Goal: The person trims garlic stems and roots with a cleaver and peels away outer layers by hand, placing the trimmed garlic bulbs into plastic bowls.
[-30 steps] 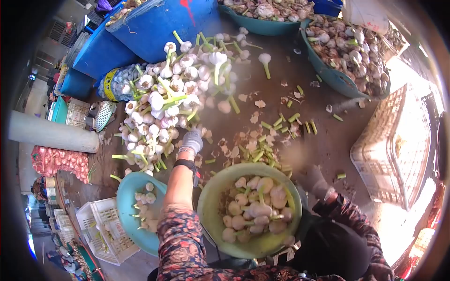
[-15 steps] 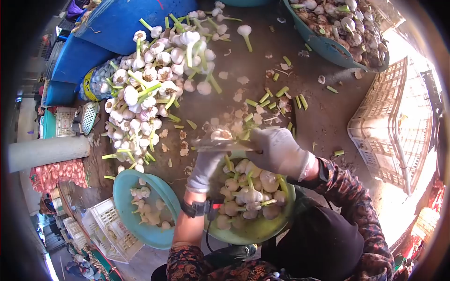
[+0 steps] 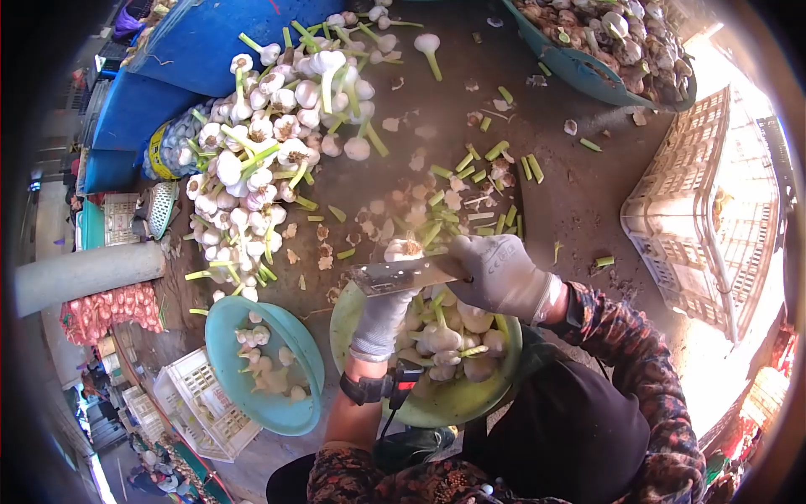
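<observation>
My right hand, in a pale work glove, is wrapped round the handle of a broad-bladed knife. The blade reaches left across the front of my left hand, which is gloved too and closed on a garlic bulb. That bulb shows root side up just beyond the blade; the fingers under it are partly hidden by the knife. Both hands are over the far rim of a yellow-green basin, where several garlic bulbs lie, some with short green stems.
A large heap of stemmed garlic lies at the left beside blue barrels. Cut stems and skins litter the surface ahead. A turquoise basin stands left, a teal tub far right, and white crates at right.
The knife was smeared by motion and is now sharper, its blade tilted across the left hand. My left hand has moved slightly right. The left hand still holds the bulb.
</observation>
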A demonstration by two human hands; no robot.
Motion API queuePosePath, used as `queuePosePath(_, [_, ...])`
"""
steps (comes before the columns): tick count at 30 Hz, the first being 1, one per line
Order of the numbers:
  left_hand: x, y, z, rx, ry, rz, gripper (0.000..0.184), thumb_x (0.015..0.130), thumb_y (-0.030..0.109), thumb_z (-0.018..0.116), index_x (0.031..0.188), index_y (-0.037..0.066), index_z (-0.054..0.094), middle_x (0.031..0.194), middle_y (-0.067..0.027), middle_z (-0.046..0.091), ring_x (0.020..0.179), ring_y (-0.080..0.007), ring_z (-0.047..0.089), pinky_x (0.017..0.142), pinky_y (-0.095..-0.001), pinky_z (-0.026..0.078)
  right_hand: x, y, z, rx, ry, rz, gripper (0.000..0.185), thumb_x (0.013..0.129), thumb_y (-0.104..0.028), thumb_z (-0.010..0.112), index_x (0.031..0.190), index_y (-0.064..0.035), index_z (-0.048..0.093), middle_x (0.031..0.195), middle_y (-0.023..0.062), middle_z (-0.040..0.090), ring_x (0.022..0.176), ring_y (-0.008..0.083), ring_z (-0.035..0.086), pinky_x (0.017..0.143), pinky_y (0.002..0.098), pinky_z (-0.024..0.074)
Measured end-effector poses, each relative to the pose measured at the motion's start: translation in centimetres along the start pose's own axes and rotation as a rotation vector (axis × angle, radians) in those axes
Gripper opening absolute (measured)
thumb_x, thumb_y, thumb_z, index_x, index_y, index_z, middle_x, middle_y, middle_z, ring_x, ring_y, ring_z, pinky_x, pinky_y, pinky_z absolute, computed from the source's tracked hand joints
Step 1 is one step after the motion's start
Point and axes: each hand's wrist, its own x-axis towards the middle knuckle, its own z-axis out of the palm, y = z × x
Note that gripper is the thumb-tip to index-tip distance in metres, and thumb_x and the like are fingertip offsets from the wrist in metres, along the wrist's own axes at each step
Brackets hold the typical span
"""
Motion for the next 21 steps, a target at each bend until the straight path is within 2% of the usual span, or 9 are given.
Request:
queuePosePath(3, [-0.1, 1.3, 0.6, -0.094, -0.023, -0.046, 0.024, 0.085, 0.013, 0.065, 0.105, 0.006, 0.054, 0.091, 0.0023, 0.056, 0.074, -0.0071, 0.051, 0.063, -0.0216, 0.045, 0.0, -0.3, -0.8, 0.0, 0.03, -0.086, 0.022, 0.069, -0.015, 0.067, 0.08, -0.0061, 0.05, 0.066, 0.012, 0.054, 0.063, 0.0319, 0.058, 0.055, 0.0409, 0.0438])
queuePosePath(5, [-0.5, 2.1, 1.7, -0.337, -0.031, -0.26, 0.027, 0.082, 0.012, 0.068, 0.104, 0.005, 0.054, 0.089, 0.0022, 0.055, 0.069, -0.0057, 0.049, 0.058, -0.0202, 0.043, 0.0, 1.4, -0.1, -0.022, 0.017, -0.08, 0.018, 0.073, -0.019, 0.063, 0.088, -0.0107, 0.057, 0.069, 0.0105, 0.057, 0.065, 0.0308, 0.06, 0.058, 0.0419, 0.0465])
queuePosePath(7, [-0.6, 1.3, 2.2, -0.141, 0.035, -0.237, 0.026, 0.079, 0.004, 0.065, 0.102, 0.005, 0.054, 0.088, 0.0004, 0.055, 0.068, -0.0056, 0.051, 0.057, -0.0199, 0.042, 0.1, 3.7, 1.4, -0.046, 0.004, -0.076, 0.02, 0.078, -0.023, 0.059, 0.095, -0.0154, 0.064, 0.071, 0.0091, 0.06, 0.067, 0.0296, 0.062, 0.061, 0.043, 0.0491])
queuePosePath(9, [-1.0, 2.5, 3.1, -0.49, 0.042, -0.372, 0.028, 0.075, 0.001, 0.062, 0.101, 0.005, 0.054, 0.087, -0.0015, 0.056, 0.071, -0.0073, 0.052, 0.061, -0.0212, 0.044, -0.6, 6.4, 3.5, -0.161, 0.075, 0.174, 0.017, 0.079, -0.024, 0.058, 0.091, -0.0135, 0.065, 0.07, 0.0097, 0.062, 0.068, 0.0304, 0.063, 0.063, 0.0428, 0.0498])
queuePosePath(11, [-2.2, 4.9, 3.4, -0.042, -0.095, -0.03, 0.044, 0.071, 0.015, 0.07, 0.109, 0.005, 0.051, 0.092, -0.0026, 0.056, 0.08, -0.0107, 0.055, 0.074, -0.0252, 0.046, -0.4, 12.8, 3.5, -0.289, -0.035, 0.624, 0.017, 0.081, -0.026, 0.059, 0.088, -0.0112, 0.064, 0.073, 0.0124, 0.064, 0.07, 0.0315, 0.063, 0.063, 0.0412, 0.0502])
queuePosePath(15, [0.7, 5.6, 1.0, 0.103, -0.08, -0.046, 0.052, 0.072, 0.019, 0.08, 0.113, 0.003, 0.052, 0.097, -0.0025, 0.059, 0.083, -0.0104, 0.057, 0.074, -0.0244, 0.049, -2.4, 8.4, -1.2, -0.1, 0.164, 0.658, 0.021, 0.083, -0.028, 0.058, 0.088, -0.0087, 0.063, 0.08, 0.0158, 0.065, 0.074, 0.0336, 0.064, 0.064, 0.0408, 0.05])
queuePosePath(17, [2.0, 2.6, 0.7, 0.285, 0.098, 0.199, 0.047, 0.074, 0.014, 0.077, 0.111, 0.002, 0.051, 0.094, -0.0039, 0.059, 0.078, -0.0107, 0.059, 0.068, -0.0231, 0.051, -2.7, 8.5, 0.0, -0.061, 0.218, 0.337, 0.02, 0.083, -0.027, 0.058, 0.087, -0.008, 0.064, 0.079, 0.0168, 0.064, 0.075, 0.0359, 0.062, 0.065, 0.0425, 0.0492])
queuePosePath(19, [1.8, 3.1, 0.9, 0.064, 0.253, -0.063, 0.045, 0.074, 0.011, 0.076, 0.11, 0.001, 0.05, 0.093, -0.0051, 0.059, 0.079, -0.0124, 0.06, 0.067, -0.0241, 0.052, -2.9, 4.9, 0.5, 0.24, 0.245, 0.42, 0.016, 0.083, -0.02, 0.056, 0.086, -0.0053, 0.062, 0.077, 0.0149, 0.063, 0.07, 0.0283, 0.062, 0.062, 0.0382, 0.048])
queuePosePath(21, [1.3, 3.2, 2.1, -0.379, 0.374, -0.032, 0.033, 0.079, 0.004, 0.066, 0.108, 0.002, 0.05, 0.096, -0.0062, 0.057, 0.091, -0.015, 0.058, 0.083, -0.0297, 0.05, -2.2, 4.1, 1.2, 0.539, 0.294, 0.488, 0.012, 0.084, -0.013, 0.055, 0.085, -0.0027, 0.061, 0.074, 0.013, 0.062, 0.066, 0.0207, 0.062, 0.059, 0.0339, 0.0468])
